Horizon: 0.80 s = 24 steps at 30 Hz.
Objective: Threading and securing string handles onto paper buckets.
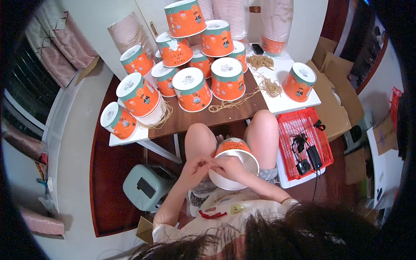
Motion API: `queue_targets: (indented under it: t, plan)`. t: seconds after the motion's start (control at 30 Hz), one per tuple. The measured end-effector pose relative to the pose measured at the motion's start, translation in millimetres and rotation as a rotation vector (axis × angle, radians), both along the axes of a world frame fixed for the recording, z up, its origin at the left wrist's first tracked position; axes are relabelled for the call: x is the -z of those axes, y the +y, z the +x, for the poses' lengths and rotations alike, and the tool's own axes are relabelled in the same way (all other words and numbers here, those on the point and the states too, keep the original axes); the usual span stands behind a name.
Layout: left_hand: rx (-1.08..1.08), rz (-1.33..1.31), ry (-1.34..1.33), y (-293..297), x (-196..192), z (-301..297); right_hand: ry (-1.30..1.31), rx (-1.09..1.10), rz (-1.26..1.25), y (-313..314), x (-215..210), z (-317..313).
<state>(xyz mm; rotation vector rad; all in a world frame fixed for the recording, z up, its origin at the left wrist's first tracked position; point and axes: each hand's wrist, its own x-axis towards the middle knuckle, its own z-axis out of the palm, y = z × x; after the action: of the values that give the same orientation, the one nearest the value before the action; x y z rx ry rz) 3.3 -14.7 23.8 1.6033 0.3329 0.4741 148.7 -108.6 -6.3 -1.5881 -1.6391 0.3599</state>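
Observation:
An orange and teal paper bucket [233, 146] lies tilted between my knees, its white mouth toward me. My left hand [197, 170] is at the left of its rim, fingers bent together in a pinch. Across the opening reaches my right hand [231, 168], its closed fingertips meeting the left ones. Whatever the fingertips hold is too small to make out. On the brown table [250, 100] ahead, matching buckets stand upside down in a pile, among them a front bucket [192, 95] and a top bucket [185, 24].
Tan cord [227, 104] lies loose on the table, with cord bundles [260, 62] at the right near a single bucket [299, 84]. A red basket [284, 130] with black adapters stands by my right knee. Left of my legs is a grey-green bin [149, 184]; cardboard boxes [342, 99] sit at the right.

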Motion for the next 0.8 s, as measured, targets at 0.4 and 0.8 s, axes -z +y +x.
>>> queue_targets:
  t: [0.4, 0.8]
  plan:
    - [-0.26, -0.115, 0.075, 19.2, 44.7, 21.4, 0.389, -0.373, -0.353, 57.4, 13.3, 60.3]
    - [-0.23, -0.068, -0.193, 5.9, 67.0, 27.9, 0.523, -0.317, -0.23, 42.4, -31.9, 46.9]
